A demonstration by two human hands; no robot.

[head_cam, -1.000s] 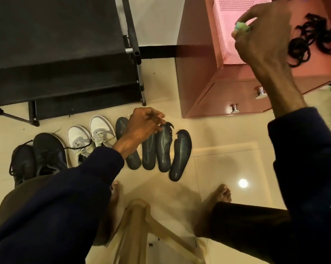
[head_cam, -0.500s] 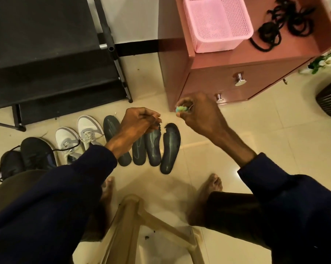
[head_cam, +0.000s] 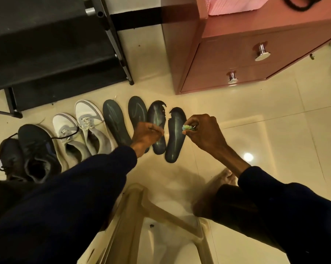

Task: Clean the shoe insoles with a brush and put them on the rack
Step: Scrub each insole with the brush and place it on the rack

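Far left: black metal-framed shoe rack stood against the wall. On the cream tiled floor in front of it, in a row: pair of black sneakers, pair of white-and-grey lace-up sneakers, then four dark grey foam insoles lying flat, side by side, the two rightmost ragged at the toe end. Left hand was over the second and third insoles, fingers curled; could not tell whether it gripped one. Beige plastic stool stood nearest the camera, between the person's legs. Right hand pinched a small pale-green brush between thumb and fingers, over the middle of the fourth insole. Upper right: reddish-brown two-drawer cabinet.
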